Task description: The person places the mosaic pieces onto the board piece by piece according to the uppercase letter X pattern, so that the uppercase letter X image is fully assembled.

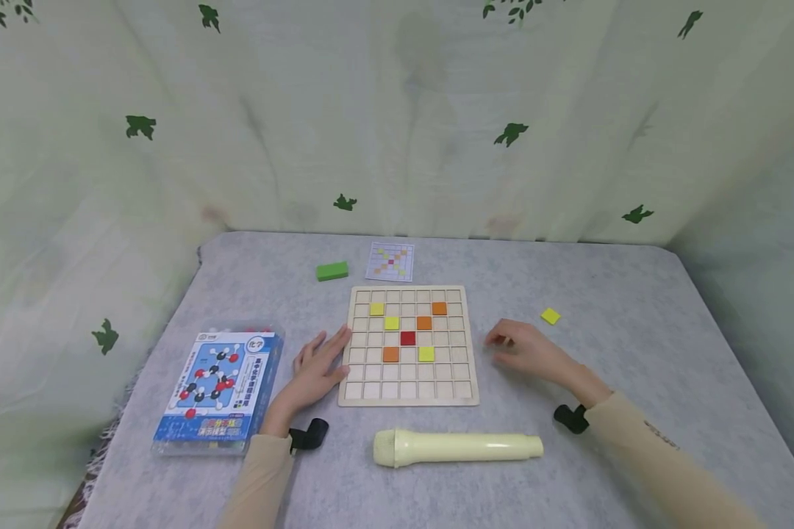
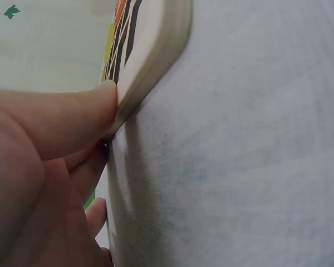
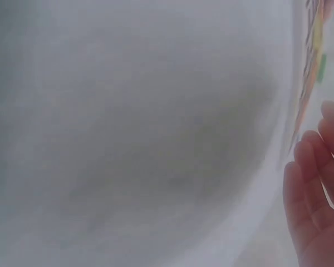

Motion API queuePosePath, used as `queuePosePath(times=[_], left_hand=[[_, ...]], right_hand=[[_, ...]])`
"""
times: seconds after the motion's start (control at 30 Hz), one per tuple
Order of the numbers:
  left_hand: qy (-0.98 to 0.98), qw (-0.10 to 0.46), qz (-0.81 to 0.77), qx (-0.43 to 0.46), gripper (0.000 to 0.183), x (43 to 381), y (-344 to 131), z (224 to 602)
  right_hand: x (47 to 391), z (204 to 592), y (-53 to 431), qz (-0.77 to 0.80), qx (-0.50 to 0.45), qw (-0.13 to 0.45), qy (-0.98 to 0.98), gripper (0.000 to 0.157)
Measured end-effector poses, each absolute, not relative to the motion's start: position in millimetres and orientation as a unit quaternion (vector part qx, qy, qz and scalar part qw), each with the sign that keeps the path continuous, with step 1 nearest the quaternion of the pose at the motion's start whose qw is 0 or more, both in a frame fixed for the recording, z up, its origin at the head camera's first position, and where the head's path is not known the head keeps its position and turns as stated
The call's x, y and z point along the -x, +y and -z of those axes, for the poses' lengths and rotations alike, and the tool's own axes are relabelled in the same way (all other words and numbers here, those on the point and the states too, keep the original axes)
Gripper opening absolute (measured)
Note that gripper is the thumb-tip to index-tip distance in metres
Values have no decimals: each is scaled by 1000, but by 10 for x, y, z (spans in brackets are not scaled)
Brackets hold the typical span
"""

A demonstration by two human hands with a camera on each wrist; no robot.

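A square wooden grid board (image 1: 408, 397) lies on the table. Along its diagonals sit several small square tiles: a red tile (image 1: 407, 339) near the middle, with yellow ones such as this yellow tile (image 1: 377, 309) and orange ones such as this orange tile (image 1: 440, 308). My left hand (image 1: 314, 375) rests at the board's left edge, its thumb and extended fingertips touching the side. To the right of the board, my right hand (image 1: 526, 350) is over the table with loosely bent fingers and nothing visible in them. A loose yellow tile (image 1: 551, 316) lies just beyond that hand.
Behind the board lie a printed pattern card (image 1: 390, 262) and a green block (image 1: 332, 272). A cream microphone (image 1: 459, 448) lies in front of it. On the left is a boxed molecule model set (image 1: 218, 389), close to my left forearm. A curtain (image 1: 397, 117) hangs behind the table.
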State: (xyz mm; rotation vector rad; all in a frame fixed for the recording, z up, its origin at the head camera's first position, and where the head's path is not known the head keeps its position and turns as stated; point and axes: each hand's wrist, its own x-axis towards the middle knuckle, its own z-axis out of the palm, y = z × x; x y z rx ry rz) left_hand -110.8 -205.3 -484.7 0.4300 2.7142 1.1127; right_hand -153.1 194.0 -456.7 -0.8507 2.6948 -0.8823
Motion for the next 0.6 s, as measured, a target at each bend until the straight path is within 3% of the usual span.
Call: queuePosePath(times=[0.33,0.6], left_hand=[[910,92,-378,-144,62,1117,-2046,4842],[909,90,-380,-144,62,1119,-2053,4859]], right_hand=[[1131,4727,2867,296,235,17,926,22],[974,4781,3131,250,245,-54,935,35]])
